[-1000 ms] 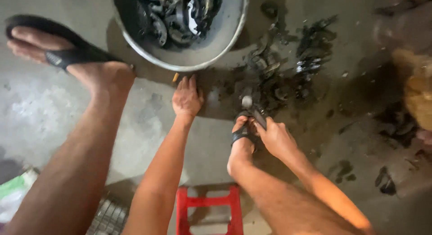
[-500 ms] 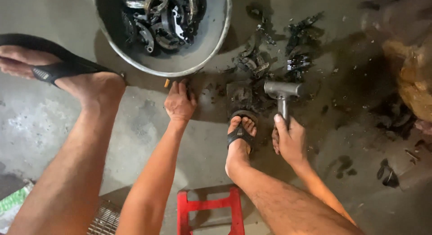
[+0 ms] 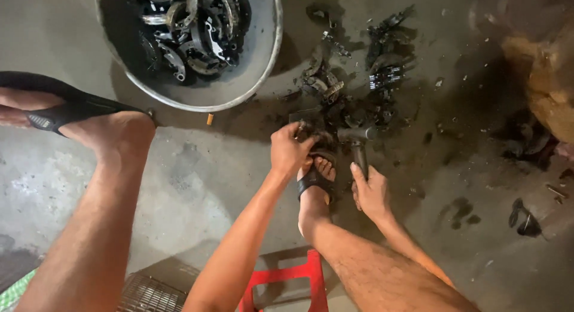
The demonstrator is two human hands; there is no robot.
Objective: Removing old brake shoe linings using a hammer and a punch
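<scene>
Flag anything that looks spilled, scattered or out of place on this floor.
Dark metal scraps lie strewn over the concrete beside the grey basin, with black stains around them. The left hand holds a piece right above the sandalled toes, beside the hammer gripped by the right hand.

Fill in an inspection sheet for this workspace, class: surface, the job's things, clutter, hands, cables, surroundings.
Surface: grey concrete floor, stained dark around the work.
Job's things: hammer, head resting on the floor; dark metal piece by the right foot.
Clutter: pile of black metal scraps; round metal basin holding curved metal parts.
Hands: left hand grips the metal piece; right hand holds the hammer handle.
Cables: nothing seen.
Surroundings: red stool, wire mesh, both feet in black sandals.
</scene>
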